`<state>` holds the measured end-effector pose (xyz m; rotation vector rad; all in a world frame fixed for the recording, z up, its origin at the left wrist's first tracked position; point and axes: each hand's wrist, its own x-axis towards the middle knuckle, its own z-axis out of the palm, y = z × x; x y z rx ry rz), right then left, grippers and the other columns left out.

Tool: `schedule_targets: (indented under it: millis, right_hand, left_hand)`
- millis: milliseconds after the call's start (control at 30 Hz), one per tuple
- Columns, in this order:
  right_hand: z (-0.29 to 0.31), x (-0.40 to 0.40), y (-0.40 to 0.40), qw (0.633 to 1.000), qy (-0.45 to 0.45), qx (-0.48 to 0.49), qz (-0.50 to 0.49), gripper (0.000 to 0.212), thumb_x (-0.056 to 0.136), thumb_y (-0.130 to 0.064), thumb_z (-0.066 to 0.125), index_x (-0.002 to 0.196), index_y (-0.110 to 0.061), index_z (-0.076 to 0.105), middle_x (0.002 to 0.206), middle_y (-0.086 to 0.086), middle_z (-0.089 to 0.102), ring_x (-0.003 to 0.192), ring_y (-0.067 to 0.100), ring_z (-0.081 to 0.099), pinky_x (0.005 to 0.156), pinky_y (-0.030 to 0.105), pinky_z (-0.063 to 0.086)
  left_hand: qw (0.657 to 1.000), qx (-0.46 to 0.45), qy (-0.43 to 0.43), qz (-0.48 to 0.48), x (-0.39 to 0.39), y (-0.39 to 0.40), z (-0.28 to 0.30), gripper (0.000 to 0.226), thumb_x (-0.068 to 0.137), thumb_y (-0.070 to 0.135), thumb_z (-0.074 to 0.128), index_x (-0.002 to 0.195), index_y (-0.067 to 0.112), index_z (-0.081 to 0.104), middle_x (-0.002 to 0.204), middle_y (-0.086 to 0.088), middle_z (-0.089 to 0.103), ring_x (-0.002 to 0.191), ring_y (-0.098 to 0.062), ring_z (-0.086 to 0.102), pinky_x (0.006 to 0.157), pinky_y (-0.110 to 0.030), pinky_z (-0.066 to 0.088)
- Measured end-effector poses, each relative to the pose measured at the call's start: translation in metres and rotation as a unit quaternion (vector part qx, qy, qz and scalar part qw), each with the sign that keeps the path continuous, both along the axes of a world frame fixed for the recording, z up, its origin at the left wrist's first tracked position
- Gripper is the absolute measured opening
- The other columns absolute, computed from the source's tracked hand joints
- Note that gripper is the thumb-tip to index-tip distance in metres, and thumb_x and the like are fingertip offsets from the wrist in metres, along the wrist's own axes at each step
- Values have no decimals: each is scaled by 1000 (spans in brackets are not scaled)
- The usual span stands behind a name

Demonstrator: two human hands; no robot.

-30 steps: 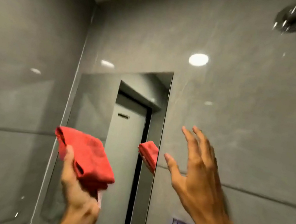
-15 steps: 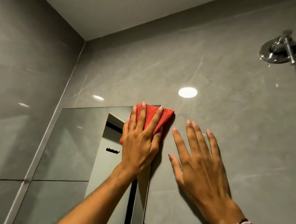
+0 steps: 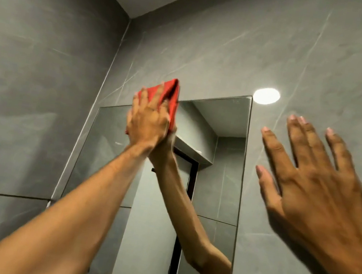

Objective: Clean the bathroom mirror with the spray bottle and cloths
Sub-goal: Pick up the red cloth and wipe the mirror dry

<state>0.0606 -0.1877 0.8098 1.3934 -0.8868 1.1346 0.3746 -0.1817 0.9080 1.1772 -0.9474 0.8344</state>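
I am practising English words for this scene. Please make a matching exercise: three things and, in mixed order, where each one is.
Things:
1. cloth
2. right hand
3. mirror

Places:
A. spread open by the wall, right of the mirror
B. under the left hand, at the mirror's top edge
C. set into the grey wall

Pairs: 1-B, 2-A, 3-C

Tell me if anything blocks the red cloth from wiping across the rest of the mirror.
Nothing visible does. The left hand presses the red cloth on the mirror at its top edge, and the glass to the right and below is bare. The right hand is spread over the tiled wall, right of the mirror.
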Motion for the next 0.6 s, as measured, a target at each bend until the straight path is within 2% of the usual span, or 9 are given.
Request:
schedule_targets:
  millis: [100, 200, 300, 467, 600]
  right_hand:
    - [1, 1, -7, 1000, -1, -23, 5, 71, 102, -58, 21, 165, -26, 21, 172, 19, 21, 160, 33, 24, 129, 58, 18]
    - [2, 2, -8, 999, 4, -31, 6, 72, 102, -61, 19, 165, -26, 22, 172, 19, 19, 160, 33, 22, 129, 58, 18]
    - [3, 1, -4, 1000, 11, -23, 9, 73, 102, -62, 19, 166, -24, 20, 172, 21, 17, 161, 34, 20, 129, 59, 17]
    - [2, 1, -6, 998, 12, -54, 19, 73, 103, -60, 20, 165, -22, 25, 171, 24, 22, 160, 38, 24, 128, 61, 18]
    - [7, 3, -25, 995, -2, -99, 16, 75, 101, -66, 21, 166, -29, 17, 173, 18, 18, 160, 34, 20, 128, 59, 17]
  left_hand:
    - [997, 0, 79, -10, 53, -4, -19, 51, 105, 47, 31, 155, 46, 26, 171, -3, 20, 158, -26, 14, 124, -56, 23]
    - [989, -8, 149, -13, 90, -7, -53, 57, 103, 51, 29, 158, 37, 22, 172, -6, 16, 158, -28, 12, 127, -53, 16]
    - [982, 10, 185, -22, 118, -10, -96, 56, 104, 52, 27, 158, 42, 16, 172, -6, 13, 159, -28, 9, 128, -54, 11]
    - [961, 31, 272, -34, 139, -10, -197, 55, 106, 43, 29, 159, 36, 19, 171, -14, 14, 158, -34, 10, 126, -54, 10]
    - [938, 54, 340, -42, 125, -3, -308, 53, 109, 31, 32, 161, 28, 20, 168, -22, 19, 156, -39, 13, 127, -48, 8]
